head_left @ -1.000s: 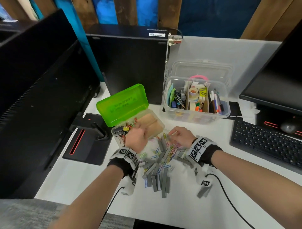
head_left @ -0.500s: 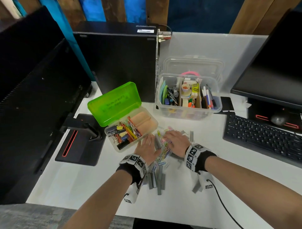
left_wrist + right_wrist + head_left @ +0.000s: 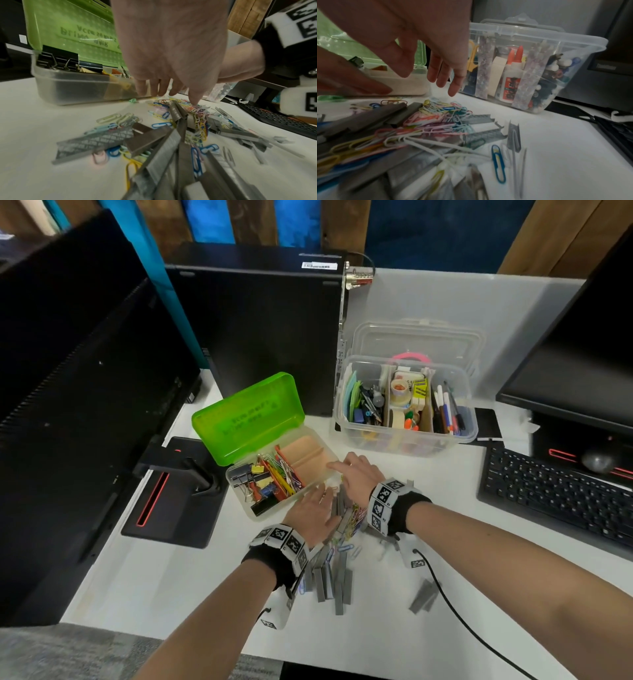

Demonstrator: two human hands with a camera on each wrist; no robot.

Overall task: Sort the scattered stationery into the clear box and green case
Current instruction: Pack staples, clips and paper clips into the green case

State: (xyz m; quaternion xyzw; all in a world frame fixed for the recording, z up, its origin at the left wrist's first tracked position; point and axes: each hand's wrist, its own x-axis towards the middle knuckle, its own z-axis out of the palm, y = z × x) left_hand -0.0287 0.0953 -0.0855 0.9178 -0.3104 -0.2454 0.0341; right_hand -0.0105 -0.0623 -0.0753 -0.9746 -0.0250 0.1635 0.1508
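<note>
The green case lies with its lid up, its clear base holding binder clips and coloured clips. To its right is the clear box, full of pens, tape and glue. In front of the case, grey staple strips and coloured paper clips lie heaped on the white desk. My left hand hovers over the heap's far end, fingers straight and pointing down, holding nothing. My right hand is spread above the clips beside the case's near corner, fingers apart and empty.
A black keyboard lies to the right under a monitor. A PC tower stands behind the case, and a large monitor with its stand base is on the left. A stray staple strip lies beside a wrist cable.
My left hand came back from over the green case to the heap and uncurled. Both hands then slid along the heap toward the case's near edge.
</note>
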